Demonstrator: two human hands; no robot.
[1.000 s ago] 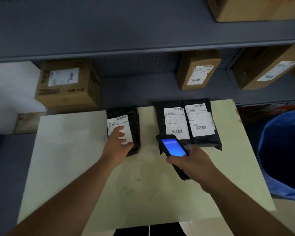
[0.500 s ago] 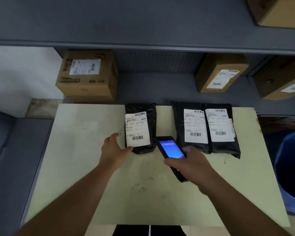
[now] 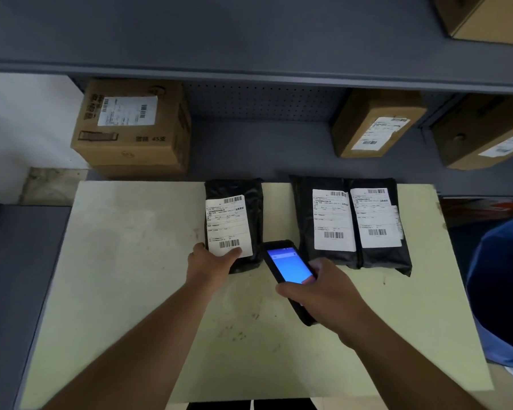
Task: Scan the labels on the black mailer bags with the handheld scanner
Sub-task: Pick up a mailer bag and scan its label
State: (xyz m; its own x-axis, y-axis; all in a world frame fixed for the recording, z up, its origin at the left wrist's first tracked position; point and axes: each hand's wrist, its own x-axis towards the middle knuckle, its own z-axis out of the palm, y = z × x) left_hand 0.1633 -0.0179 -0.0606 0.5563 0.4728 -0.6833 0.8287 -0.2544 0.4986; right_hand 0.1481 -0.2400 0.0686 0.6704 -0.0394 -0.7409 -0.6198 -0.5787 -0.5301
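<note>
Three black mailer bags lie label-up along the far edge of the pale table [image 3: 125, 291]. The left bag [image 3: 251, 202] lies apart from the other two; my left hand [image 3: 209, 266] grips its near left corner, thumb over the white label's bottom edge. The middle bag [image 3: 304, 208] and right bag [image 3: 397, 258] lie side by side, touching. My right hand [image 3: 323, 294] holds the black handheld scanner [image 3: 289, 264], whose screen glows blue. Its top end points into the gap between the left and middle bags.
Grey shelving stands behind the table, with a labelled cardboard box [image 3: 134, 128] at back left and two more boxes [image 3: 373, 125] [image 3: 486, 137] at back right. A large blue bag [image 3: 501, 291] stands at the table's right edge.
My left hand slid off the left bag's label to its near left corner and now grips it there. The scanner has shifted left from the middle bag toward the left bag.
</note>
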